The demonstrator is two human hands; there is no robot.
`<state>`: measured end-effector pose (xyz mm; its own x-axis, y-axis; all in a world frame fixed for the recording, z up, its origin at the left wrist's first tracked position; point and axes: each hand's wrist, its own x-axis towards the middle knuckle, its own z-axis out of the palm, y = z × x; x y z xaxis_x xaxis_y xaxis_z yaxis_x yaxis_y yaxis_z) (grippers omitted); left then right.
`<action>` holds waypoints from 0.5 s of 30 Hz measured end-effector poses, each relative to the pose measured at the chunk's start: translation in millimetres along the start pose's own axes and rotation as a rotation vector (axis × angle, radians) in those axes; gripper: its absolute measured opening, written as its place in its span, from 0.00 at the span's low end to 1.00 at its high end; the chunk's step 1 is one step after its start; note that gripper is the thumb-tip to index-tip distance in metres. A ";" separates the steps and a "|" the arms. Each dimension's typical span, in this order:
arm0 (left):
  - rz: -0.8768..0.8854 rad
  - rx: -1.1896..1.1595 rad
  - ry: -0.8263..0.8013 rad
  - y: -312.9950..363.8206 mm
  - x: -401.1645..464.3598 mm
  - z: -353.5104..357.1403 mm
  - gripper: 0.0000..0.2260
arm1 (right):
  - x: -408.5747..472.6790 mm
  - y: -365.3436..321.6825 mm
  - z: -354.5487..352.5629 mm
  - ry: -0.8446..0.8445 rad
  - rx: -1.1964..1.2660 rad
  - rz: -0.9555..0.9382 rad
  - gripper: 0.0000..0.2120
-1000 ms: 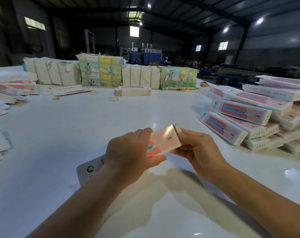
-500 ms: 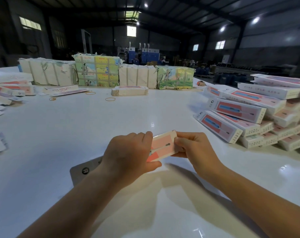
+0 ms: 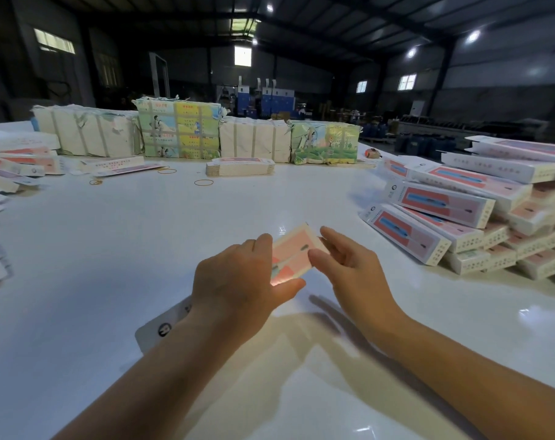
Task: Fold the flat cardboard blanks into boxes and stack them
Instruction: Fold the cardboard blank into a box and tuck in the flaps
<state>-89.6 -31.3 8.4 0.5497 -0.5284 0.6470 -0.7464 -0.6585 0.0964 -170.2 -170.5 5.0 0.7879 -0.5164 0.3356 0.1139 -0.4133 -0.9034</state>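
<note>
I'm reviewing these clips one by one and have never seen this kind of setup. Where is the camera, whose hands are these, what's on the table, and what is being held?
There is no machine here. The camera sits on a person's head, looking forward and down, so the two bare arms reaching in from the bottom are the wearer's own.

The left hand grips a long pink and white carton, with its white end poking out below the wrist. The right hand is at the carton's far end with its fingers fairly straight; whether it pinches the end I cannot tell.

All this happens above a large white table. On the right lies a pile of finished boxes. At the far edge stand wrapped bundles, with a small stack of flat blanks in front and a few rubber bands. More loose blanks lie at the left.
</note>
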 end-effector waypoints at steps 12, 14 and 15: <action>-0.117 0.002 -0.067 2.6 0.4 2.0 0.24 | -7.9 1.1 5.5 0.013 -0.088 -0.203 0.14; -0.090 0.034 -0.048 -0.5 0.8 0.7 0.25 | -10.1 -0.8 6.1 -0.002 -0.088 -0.221 0.14; -0.062 0.058 -0.040 -2.1 0.7 -0.2 0.25 | -11.5 -0.9 6.2 -0.014 -0.092 -0.223 0.14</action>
<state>-87.8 -30.2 8.8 0.6097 -0.5061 0.6101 -0.6882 -0.7198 0.0907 -175.6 -159.6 0.3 0.7577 -0.3948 0.5196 0.2305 -0.5830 -0.7791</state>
